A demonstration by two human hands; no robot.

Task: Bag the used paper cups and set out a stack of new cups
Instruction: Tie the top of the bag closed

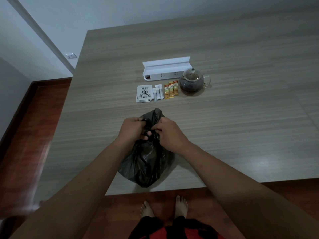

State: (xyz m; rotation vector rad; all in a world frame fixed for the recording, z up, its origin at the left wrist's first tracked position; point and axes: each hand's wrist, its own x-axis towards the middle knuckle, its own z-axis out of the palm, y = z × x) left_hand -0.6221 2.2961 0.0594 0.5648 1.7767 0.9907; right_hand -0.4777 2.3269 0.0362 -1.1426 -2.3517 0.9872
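Near edge of desk (pixel 241 135): black plastic bag (pixel 146 163), bulging and resting on the wood-grain surface, its gathered neck raised toward the viewer.
Left hand (pixel 132 128): at the left of the bag's neck; fingers (pixel 138 120) curled, pinching a twisted strand of black plastic.
Right hand (pixel 170 132): at the right of the neck, close to the left hand; fingers curled round the other strand of plastic.
Bag contents: hidden by the opaque plastic; cups cannot be made out.
Middle of desk, far row: white open box (pixel 165 69), long and narrow, its lid standing upright behind it.
Right of box: glass teapot (pixel 191 81), lid on, holding dark liquid, handle pointing right.
Near row, left to right: white tea packet (pixel 144 94) printed "YOD CHA"; white sachets (pixel 158 93); three orange stick sachets (pixel 171 89), laid side by side just beside the teapot.
Below desk edge: wooden floor (pixel 164 199) with two bare feet (pixel 181 207).
Upper left: wall socket (pixel 71 56).
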